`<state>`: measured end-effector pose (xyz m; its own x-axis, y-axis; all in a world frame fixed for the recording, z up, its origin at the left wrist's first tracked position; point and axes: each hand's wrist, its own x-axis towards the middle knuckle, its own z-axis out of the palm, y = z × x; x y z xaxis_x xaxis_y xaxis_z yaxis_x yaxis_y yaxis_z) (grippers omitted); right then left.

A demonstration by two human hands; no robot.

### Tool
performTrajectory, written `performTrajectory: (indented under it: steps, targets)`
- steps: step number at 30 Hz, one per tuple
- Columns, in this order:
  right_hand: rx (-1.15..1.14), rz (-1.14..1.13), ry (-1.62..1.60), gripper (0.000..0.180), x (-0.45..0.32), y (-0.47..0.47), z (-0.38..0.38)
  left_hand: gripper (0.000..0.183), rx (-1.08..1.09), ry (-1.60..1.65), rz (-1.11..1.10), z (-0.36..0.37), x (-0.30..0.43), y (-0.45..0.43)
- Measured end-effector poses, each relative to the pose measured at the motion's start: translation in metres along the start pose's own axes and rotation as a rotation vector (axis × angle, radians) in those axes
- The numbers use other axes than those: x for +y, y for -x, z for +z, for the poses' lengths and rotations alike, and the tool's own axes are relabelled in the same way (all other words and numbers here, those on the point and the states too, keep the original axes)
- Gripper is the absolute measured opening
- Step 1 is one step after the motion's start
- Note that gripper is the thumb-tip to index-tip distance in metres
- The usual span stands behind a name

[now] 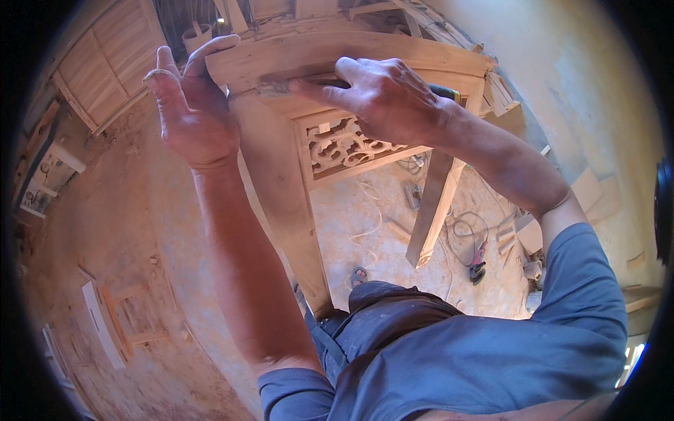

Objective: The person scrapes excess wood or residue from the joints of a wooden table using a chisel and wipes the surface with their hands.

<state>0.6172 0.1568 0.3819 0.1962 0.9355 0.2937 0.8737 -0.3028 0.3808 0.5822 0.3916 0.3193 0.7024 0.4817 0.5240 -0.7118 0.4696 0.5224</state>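
Observation:
A pale wooden furniture frame stands before me, with a thick, gently curved top rail [347, 50], a carved openwork panel [342, 144] and tapering legs, one leg [276, 184] running down towards my lap. My right hand [389, 100] is wrapped round a hand tool with a black and yellow handle [445, 92]. Its index finger points along the tool towards a rough, dark joint [271, 87] below the rail's left end. The tool's working end is hard to make out. At that end of the rail, my left hand [197, 105] touches the wood with fingers spread, holding nothing.
An angle grinder [477, 263] with its cord lies on the floor at right, near wood offcuts [508, 239]. A panelled wooden door [100, 68] and a bucket [197, 37] are at upper left. Wooden pieces [105, 326] lie at lower left. A wall [579, 79] bounds the right.

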Motion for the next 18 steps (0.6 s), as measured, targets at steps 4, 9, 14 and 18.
performTrajectory:
  steps: [4,9,14,18]
  targets:
    - [-0.004,0.003,0.033,0.069,0.010,-0.001,-0.002,0.101,-0.017,-0.016,-0.008,-0.002,0.002,0.000]
    - [0.012,0.001,0.023,0.070,0.013,-0.005,0.011,0.097,-0.055,0.027,-0.001,-0.004,-0.002,0.000]
    - [0.087,-0.025,0.038,0.081,0.010,-0.007,0.015,0.094,-0.009,0.057,-0.003,-0.005,0.000,0.000]
    - [0.054,-0.056,0.036,0.081,0.018,-0.003,0.012,0.090,-0.026,0.087,-0.024,-0.007,0.001,-0.002]
